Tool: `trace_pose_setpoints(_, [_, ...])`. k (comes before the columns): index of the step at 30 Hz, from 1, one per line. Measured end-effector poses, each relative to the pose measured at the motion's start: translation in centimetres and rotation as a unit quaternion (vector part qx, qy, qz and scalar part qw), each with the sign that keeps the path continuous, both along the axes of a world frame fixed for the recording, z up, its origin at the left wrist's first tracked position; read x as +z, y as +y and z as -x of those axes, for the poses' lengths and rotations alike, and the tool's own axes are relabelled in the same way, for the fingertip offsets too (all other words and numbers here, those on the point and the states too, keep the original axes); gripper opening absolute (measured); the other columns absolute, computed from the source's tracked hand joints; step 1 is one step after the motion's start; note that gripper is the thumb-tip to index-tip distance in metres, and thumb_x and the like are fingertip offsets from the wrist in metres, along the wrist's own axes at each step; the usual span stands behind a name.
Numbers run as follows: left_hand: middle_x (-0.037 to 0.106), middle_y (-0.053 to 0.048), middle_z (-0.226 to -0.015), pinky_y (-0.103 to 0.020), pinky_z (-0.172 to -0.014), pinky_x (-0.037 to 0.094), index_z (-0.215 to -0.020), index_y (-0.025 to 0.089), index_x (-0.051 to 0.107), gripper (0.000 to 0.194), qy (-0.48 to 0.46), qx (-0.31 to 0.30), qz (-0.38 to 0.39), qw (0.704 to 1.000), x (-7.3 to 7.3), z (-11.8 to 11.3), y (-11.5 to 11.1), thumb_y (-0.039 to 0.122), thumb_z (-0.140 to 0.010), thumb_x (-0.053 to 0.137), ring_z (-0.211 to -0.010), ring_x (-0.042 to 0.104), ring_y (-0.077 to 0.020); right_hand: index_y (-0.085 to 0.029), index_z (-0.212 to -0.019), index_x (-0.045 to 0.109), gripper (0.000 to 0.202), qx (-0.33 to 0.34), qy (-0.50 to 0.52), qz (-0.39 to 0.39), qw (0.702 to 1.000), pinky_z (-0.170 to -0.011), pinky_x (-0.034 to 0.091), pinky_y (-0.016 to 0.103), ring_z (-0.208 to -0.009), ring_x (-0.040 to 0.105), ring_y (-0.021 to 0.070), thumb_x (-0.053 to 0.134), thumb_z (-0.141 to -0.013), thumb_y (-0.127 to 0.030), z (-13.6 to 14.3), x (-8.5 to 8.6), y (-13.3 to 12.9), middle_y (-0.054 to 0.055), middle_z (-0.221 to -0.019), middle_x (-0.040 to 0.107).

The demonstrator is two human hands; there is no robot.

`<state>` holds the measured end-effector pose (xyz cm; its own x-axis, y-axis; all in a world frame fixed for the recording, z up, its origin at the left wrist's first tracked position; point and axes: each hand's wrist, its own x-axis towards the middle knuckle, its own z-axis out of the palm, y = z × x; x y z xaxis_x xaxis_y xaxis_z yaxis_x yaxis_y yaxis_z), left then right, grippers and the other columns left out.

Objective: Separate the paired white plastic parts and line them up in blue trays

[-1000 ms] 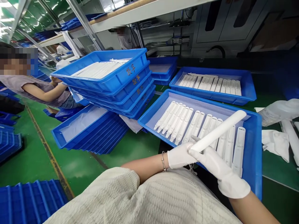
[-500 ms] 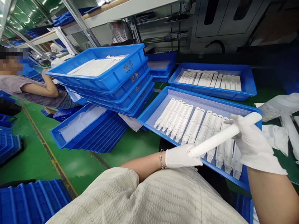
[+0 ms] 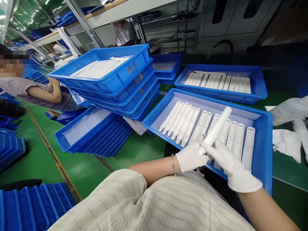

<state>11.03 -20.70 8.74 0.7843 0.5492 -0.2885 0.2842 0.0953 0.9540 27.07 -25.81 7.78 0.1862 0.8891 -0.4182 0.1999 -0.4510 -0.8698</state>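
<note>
Both of my hands wear white gloves and meet over the near edge of a blue tray (image 3: 263,154). My left hand (image 3: 191,158) is closed around the lower end of a long white plastic piece (image 3: 218,126), which slants up and to the right. Against that same lower end press the fingers of my right hand (image 3: 228,162). The gloves hide the piece's lower tip. Under my hands, several similar white plastic pieces (image 3: 184,123) lie side by side in the tray, some partly covered by my hands.
Behind stands another blue tray (image 3: 220,94) of white pieces. On the left are a tall stack of blue trays (image 3: 106,85) and a lower tilted stack (image 3: 96,134). A white bottle (image 3: 290,109) and a crumpled white cloth (image 3: 286,142) lie at right. A co-worker (image 3: 45,91) sits far left.
My right hand has moved left and down from the piece's far end to its lower end, beside my left hand. The piece now points more steeply upward.
</note>
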Motion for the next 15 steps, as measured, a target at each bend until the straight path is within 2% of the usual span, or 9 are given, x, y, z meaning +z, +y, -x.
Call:
trace_pose_setpoints(2, [0.053,0.004,-0.067,-0.021,-0.062,0.043,-0.072,0.019,0.048,0.017,-0.007,0.017,-0.005,1.000,-0.6,-0.6,0.1,0.006,-0.076,0.059,-0.066,0.053,-0.0106,-0.022,-0.118,0.065,0.067,0.031,0.059,-0.006,0.998,-0.104,0.048,0.048,-0.112,0.064,0.0325,0.082,-0.068,-0.063,1.7,0.0,-0.4,0.010,-0.113,0.071])
trace_pose_setpoints(4, [0.058,0.002,-0.073,-0.021,-0.068,0.045,-0.075,0.018,0.050,0.016,-0.016,0.026,-0.008,1.000,-0.8,-0.9,0.1,0.003,-0.077,0.056,-0.074,0.056,-0.0115,-0.021,-0.113,0.066,0.062,0.017,0.093,-0.008,0.996,-0.101,0.050,0.047,-0.109,0.065,0.0316,0.080,-0.070,-0.064,2.6,0.3,-0.8,0.009,-0.109,0.072])
trace_pose_setpoints(8, [0.060,-0.001,-0.068,-0.022,-0.064,0.046,-0.072,0.017,0.053,0.013,-0.016,0.020,-0.004,1.000,0.2,-0.7,0.1,0.005,-0.080,0.054,-0.069,0.057,-0.0130,-0.021,-0.093,0.065,0.046,-0.014,0.101,0.004,0.995,-0.076,0.052,0.036,-0.082,0.063,0.0234,0.069,-0.083,-0.066,2.8,1.2,-1.5,0.004,-0.086,0.068])
trace_pose_setpoints(11, [0.059,0.000,-0.064,-0.023,-0.061,0.044,-0.068,0.016,0.054,0.013,-0.016,0.014,-0.014,1.000,0.9,-0.4,0.1,0.008,-0.079,0.053,-0.063,0.055,-0.0123,-0.021,-0.078,0.064,0.055,-0.044,0.061,0.008,0.997,-0.065,0.046,0.032,-0.070,0.056,0.0198,0.056,-0.090,-0.073,2.3,1.5,-1.5,0.003,-0.075,0.064])
trace_pose_setpoints(15, [0.058,0.002,-0.067,-0.023,-0.062,0.042,-0.071,0.017,0.054,0.008,-0.019,0.027,-0.046,0.998,1.0,-0.3,-0.1,0.013,-0.077,0.056,-0.063,0.052,-0.0107,-0.021,-0.066,0.065,0.069,-0.070,0.000,0.006,0.998,-0.059,0.047,0.036,-0.062,0.057,0.0225,0.044,-0.090,-0.082,1.5,1.1,-1.2,0.007,-0.064,0.063])
